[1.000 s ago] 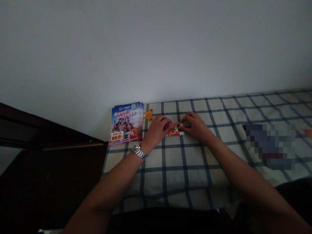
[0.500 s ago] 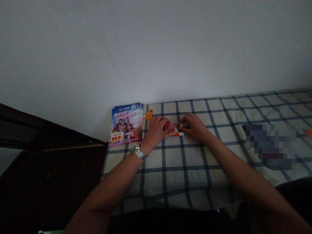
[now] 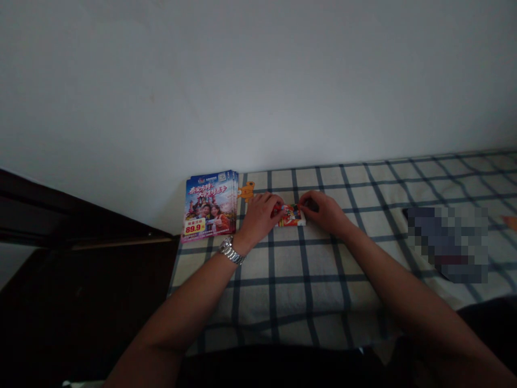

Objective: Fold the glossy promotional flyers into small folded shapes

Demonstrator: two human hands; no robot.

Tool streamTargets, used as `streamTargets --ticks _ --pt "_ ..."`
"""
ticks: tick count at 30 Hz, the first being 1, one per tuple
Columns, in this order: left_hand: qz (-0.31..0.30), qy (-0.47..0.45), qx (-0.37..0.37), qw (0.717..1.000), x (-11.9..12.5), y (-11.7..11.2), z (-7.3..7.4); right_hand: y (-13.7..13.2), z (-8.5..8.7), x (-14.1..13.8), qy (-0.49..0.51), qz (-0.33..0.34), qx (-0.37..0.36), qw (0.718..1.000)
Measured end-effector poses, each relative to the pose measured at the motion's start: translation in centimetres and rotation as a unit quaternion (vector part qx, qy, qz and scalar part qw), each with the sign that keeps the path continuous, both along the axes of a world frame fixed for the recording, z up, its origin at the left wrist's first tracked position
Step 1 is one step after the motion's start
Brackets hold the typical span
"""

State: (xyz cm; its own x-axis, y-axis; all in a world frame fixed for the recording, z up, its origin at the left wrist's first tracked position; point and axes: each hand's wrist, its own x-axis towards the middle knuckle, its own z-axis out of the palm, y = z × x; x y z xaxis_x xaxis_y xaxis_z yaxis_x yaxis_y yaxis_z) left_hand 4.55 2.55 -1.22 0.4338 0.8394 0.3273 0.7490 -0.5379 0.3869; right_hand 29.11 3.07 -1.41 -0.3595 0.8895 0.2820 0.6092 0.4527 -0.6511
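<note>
A small, flat, red-and-orange printed piece (image 3: 291, 216) lies on the checked cloth between my hands. It looks like a folded leaflet or a packet; I cannot tell which. My left hand (image 3: 262, 218), with a metal watch (image 3: 231, 250) on its wrist, pinches the left end and covers part of it. At the upper right corner, the thumb and forefinger of my right hand (image 3: 323, 211) are pressed together on the edge. Just left of my left hand lies a stack of glossy flyers (image 3: 210, 207), with an orange bear figure (image 3: 245, 191) beside it.
The blue-and-white checked cloth (image 3: 283, 285) covers the surface up to a pale wall (image 3: 258, 81). On the right lies a dark, blurred-out flat object (image 3: 440, 242). Left of the cloth's edge is a dark area (image 3: 100, 302).
My right thumb and forefinger have shifted slightly along the right end, leaving more of its lower right corner showing. My left hand stays in place.
</note>
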Motion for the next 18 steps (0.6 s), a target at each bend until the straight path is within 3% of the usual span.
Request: streamTargets --ticks 12,18 --pt "-0.022 -0.071 0.001 0.997 -0.1 -0.7 1.0 -0.3 -0.3 -0.1 0.134 -0.021 -0.058 0.989" --pt "-0.054 -0.149 -0.112 0.981 0.0 -1.2 1.3 -0.4 -0.2 0.3 0.139 0.029 -0.054 0.988"
